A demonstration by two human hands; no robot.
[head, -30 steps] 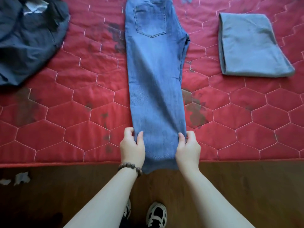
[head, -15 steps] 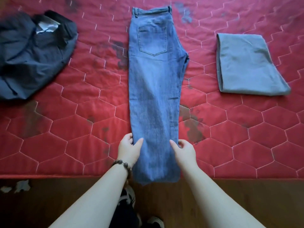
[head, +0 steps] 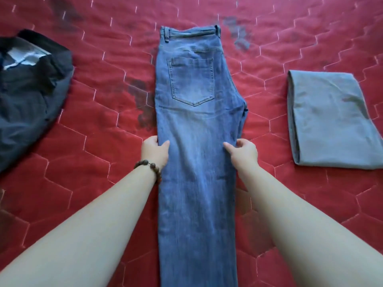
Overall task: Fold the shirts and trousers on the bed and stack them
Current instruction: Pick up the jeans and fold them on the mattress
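With our left hand (head: 155,152) and right hand (head: 243,152) pinching the long blue denim jeans (head: 196,141) mid-frame at both edges, we judge the crosswise fold comes next.

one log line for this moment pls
step: folding jeans | left hand: pinching left edge | right hand: pinching right edge | grey garment: folded | dark shirt: unfolded

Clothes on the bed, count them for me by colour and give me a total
Blue: 1, the jeans, both hands gripping their edges
Grey: 1, the folded garment
Dark navy: 1, the crumpled shirt
Total: 3
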